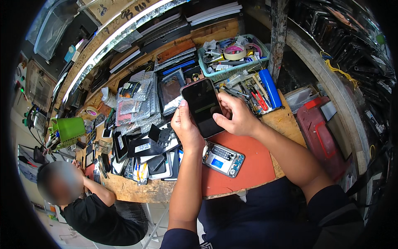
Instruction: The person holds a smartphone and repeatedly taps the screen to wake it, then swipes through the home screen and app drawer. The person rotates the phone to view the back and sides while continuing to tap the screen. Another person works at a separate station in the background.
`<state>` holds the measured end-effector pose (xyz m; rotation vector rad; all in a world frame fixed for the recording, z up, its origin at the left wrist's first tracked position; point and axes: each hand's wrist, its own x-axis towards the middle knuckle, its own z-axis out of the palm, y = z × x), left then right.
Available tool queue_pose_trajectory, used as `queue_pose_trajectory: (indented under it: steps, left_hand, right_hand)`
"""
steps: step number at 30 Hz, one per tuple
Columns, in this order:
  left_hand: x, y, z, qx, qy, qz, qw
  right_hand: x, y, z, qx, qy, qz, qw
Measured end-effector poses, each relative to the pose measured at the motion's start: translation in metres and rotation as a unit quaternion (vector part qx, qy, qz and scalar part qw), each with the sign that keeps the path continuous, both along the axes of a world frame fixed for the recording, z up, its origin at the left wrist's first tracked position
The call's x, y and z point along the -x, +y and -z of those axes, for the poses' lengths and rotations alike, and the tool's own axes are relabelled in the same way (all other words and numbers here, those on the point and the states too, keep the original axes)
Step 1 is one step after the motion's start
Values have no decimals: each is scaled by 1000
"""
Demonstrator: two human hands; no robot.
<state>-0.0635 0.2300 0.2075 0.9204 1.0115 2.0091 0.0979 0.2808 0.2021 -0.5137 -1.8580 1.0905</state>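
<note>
A black smartphone (202,103) with a dark screen is held up over the workbench, tilted slightly. My left hand (186,128) grips its left edge, thumb along the side. On its right edge, my right hand (236,113) is closed around the frame with the thumb lying over the lower screen. Below the phone, an opened phone chassis (224,159) lies on the red mat (248,178); its circuit board and a blue-marked part inside are exposed. Neither hand touches this chassis.
Phone parts and screens (145,145) pile up at left, beside bubble-wrapped packs (137,99). Behind stand a green basket (232,74) of tapes and tubes, red-handled pliers (260,101) and a blue cylinder (270,89). A red case (325,135) is at right. Another person (101,220) sits at left.
</note>
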Motion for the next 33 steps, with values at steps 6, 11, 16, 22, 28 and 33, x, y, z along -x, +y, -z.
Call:
queue_pose_trajectory:
  steps: [6,11,16,22,28,33]
  left_hand:
    - [0,-1,-4,-1,-7,7,1000]
    - [-6,-2,-7,-7,-23,-1,1000]
    - [-2,-1,-1,-4,-5,-7,1000]
    - [2,0,0,-4,1,9,1000]
    - [-1,-1,-2,0,6,-18,1000]
    - [-5,-3,-6,-1,-5,-10,1000]
  right_hand:
    - [2,-5,-5,25,16,-4,1000]
    - [3,-3,1,8,9,10,1000]
    - [6,-9,-9,13,34,17,999]
    - [5,-3,-1,-33,10,39,999]
    - [3,-6,-6,14,6,16,1000]
    - [2,-5,-4,7,14,4,1000]
